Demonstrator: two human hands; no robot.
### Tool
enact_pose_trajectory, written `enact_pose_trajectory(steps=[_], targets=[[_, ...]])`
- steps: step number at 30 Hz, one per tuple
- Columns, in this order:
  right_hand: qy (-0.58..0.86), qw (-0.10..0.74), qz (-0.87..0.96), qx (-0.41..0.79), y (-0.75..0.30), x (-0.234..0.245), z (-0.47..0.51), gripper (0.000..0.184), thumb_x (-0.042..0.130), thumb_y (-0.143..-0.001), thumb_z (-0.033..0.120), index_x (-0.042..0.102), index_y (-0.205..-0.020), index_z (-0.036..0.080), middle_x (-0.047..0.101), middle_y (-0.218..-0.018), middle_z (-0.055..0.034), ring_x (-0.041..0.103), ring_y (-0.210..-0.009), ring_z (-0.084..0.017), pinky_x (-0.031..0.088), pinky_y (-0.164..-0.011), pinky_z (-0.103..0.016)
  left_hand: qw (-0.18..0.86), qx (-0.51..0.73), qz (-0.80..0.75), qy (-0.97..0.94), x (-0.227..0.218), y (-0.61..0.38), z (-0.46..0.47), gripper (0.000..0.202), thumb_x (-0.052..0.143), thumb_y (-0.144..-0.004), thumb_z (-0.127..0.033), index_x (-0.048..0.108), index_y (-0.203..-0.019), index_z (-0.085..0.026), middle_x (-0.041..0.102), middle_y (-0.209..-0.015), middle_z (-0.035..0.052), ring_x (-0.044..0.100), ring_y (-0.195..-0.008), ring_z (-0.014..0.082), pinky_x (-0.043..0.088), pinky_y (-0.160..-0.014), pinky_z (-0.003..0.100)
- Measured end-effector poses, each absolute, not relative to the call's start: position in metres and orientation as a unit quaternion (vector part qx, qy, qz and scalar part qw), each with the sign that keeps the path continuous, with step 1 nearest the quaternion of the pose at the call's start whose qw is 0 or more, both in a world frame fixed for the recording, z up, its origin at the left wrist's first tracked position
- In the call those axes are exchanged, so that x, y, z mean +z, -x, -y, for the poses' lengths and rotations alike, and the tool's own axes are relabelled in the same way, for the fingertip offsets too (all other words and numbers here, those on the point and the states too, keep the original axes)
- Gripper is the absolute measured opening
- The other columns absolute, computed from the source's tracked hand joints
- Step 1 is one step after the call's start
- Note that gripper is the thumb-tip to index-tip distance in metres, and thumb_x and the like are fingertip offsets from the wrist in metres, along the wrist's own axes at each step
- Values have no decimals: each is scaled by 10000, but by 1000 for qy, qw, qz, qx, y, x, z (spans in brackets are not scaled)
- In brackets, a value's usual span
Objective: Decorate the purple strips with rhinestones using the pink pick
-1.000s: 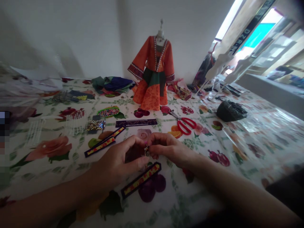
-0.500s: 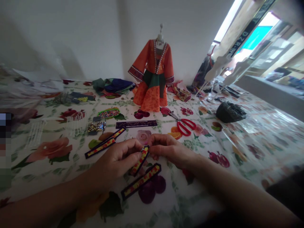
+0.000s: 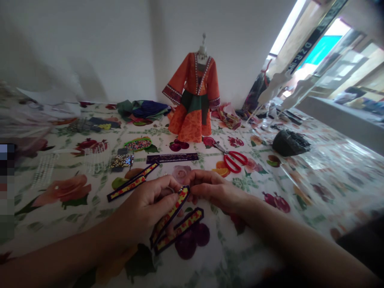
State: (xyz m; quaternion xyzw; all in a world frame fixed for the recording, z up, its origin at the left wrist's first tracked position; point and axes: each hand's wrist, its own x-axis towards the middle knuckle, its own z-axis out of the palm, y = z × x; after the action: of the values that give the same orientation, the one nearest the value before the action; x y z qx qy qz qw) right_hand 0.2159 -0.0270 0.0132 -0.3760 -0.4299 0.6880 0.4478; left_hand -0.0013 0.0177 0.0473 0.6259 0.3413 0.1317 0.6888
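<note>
My left hand (image 3: 147, 204) and my right hand (image 3: 213, 189) meet over the flowered tablecloth (image 3: 300, 188). Both pinch the upper end of a dark trim strip (image 3: 168, 216) with a yellow and red pattern, and the strip slants down to the left. A second matching strip (image 3: 180, 229) lies flat just below it. A third strip (image 3: 132, 181) lies to the left of my left hand. Behind my hands lies a dark beaded band (image 3: 172, 157).
A small mannequin in an orange dress (image 3: 193, 100) stands at the back by the wall. Red scissors (image 3: 232, 158) lie right of centre. Sequin patches (image 3: 121, 161), bead sheets (image 3: 45, 168), folded fabrics (image 3: 141, 108) and a dark bundle (image 3: 289, 142) are spread around.
The strip between my fingers was seen end-on a second ago. It has since swung down and left, and its full length shows beside the flat strip.
</note>
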Motion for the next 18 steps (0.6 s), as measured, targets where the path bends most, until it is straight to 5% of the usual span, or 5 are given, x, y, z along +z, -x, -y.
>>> enact_pose_trajectory(steps=[10, 18], targets=[[383, 439, 444, 680, -216, 18, 29, 151, 805, -841, 246, 717, -951, 191, 649, -849, 21, 583, -740, -112, 481, -736, -244, 614, 131, -348, -696, 49, 2, -20, 213, 574, -927, -428, 607, -940, -217, 582, -704, -55, 497, -609, 120, 388, -548, 219], [391, 424, 469, 669, -215, 22, 29, 98, 773, -860, 232, 694, -896, 188, 626, -799, 26, 560, -732, -117, 460, -714, -247, 649, 132, -341, -667, 46, 3, -17, 206, 580, -976, -438, 614, -984, -235, 597, -746, -57, 532, -588, 110, 414, -509, 199]])
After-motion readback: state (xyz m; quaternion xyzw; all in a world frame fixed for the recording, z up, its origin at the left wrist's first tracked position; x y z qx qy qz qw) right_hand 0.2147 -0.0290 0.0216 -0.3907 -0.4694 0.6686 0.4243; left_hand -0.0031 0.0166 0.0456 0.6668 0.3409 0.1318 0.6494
